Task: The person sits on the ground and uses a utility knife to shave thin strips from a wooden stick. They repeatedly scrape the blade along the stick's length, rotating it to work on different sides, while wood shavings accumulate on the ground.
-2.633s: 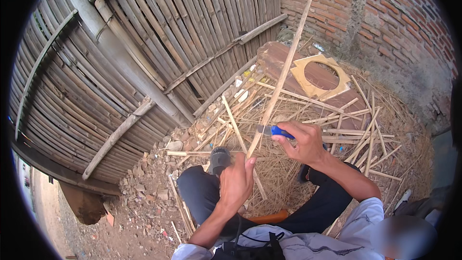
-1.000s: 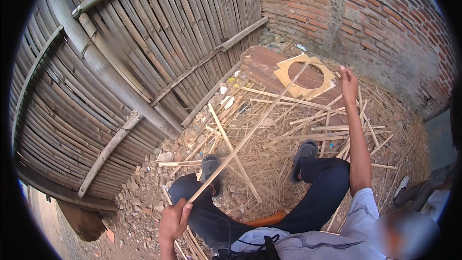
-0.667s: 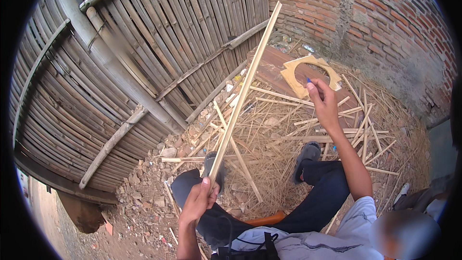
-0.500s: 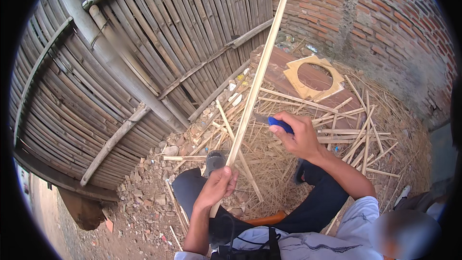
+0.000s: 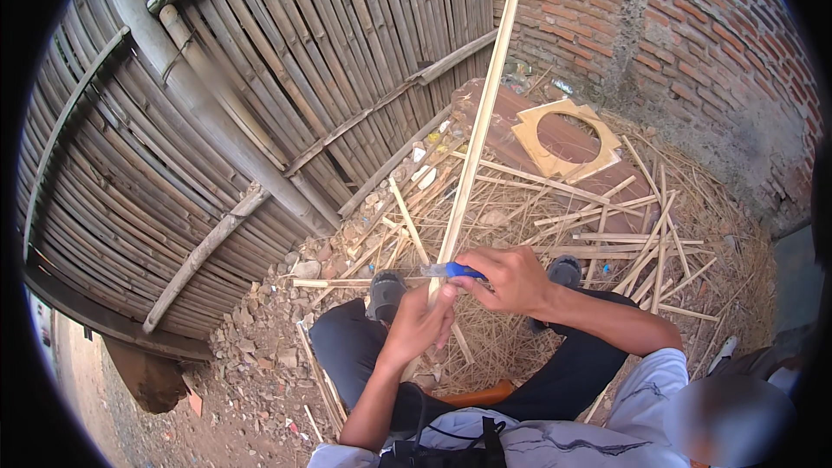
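Bounded left by a slatted bamboo wall (image 5: 286,78), back right by a brick wall (image 5: 572,26). Littered below with straw (image 5: 511,338) around a brown board (image 5: 503,130). Holding a long pale strip (image 5: 473,152) aslant over the straw. Note a notched frame (image 5: 530,140), flat on the board. Clasping the strip near its low end in the grip of the left hand (image 5: 419,325). Clenching a blue-handled knife (image 5: 464,271) in the grip of the right hand (image 5: 511,279), with blade against the strip, near the left thumb.
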`<state>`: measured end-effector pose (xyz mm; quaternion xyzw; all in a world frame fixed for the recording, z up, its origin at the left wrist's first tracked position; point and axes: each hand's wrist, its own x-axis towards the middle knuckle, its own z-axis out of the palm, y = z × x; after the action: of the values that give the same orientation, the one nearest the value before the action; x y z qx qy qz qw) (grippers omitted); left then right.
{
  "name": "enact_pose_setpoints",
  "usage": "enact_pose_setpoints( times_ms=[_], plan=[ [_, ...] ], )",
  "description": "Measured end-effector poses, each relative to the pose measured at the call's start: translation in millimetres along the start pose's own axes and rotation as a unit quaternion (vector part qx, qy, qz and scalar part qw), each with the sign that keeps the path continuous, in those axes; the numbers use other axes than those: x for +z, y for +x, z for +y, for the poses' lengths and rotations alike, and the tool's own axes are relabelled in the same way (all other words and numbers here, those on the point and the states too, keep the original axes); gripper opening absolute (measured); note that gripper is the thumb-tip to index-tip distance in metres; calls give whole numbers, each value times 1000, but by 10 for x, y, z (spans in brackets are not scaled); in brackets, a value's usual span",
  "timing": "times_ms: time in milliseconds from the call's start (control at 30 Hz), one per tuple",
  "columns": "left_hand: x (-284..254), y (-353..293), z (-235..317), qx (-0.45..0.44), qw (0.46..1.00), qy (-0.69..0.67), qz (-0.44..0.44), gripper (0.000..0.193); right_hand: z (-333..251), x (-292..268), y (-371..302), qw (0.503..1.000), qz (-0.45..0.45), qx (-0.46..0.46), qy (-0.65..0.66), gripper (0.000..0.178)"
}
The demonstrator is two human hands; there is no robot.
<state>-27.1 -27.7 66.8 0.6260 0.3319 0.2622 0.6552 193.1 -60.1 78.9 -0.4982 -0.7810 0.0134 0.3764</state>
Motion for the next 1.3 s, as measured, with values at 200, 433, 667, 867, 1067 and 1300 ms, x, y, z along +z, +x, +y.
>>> enact_pose_setpoints(
  times_ms=[200,433,667,867,1067,1300],
  plan=[
    [49,13,-40,29,997,34,62,51,-34,-24,15,1000,-11,0,-7,26],
    [66,27,-27,17,994,69,82,54,6,-5,11,999,37,-5,-22,27],
    [37,-35,-26,22,989,121,80,57,39,-122,46,997,49,-3,-55,26],
    [-28,-215,-65,4,985,158,68,59,172,-279,148,994,90,38,-53,25],
    [-178,-389,-60,4,976,201,79,58,248,-313,150,992,106,42,-58,26],
    [-328,-793,-20,-17,961,271,59,54,790,-645,240,959,230,147,-75,33]
  ],
)
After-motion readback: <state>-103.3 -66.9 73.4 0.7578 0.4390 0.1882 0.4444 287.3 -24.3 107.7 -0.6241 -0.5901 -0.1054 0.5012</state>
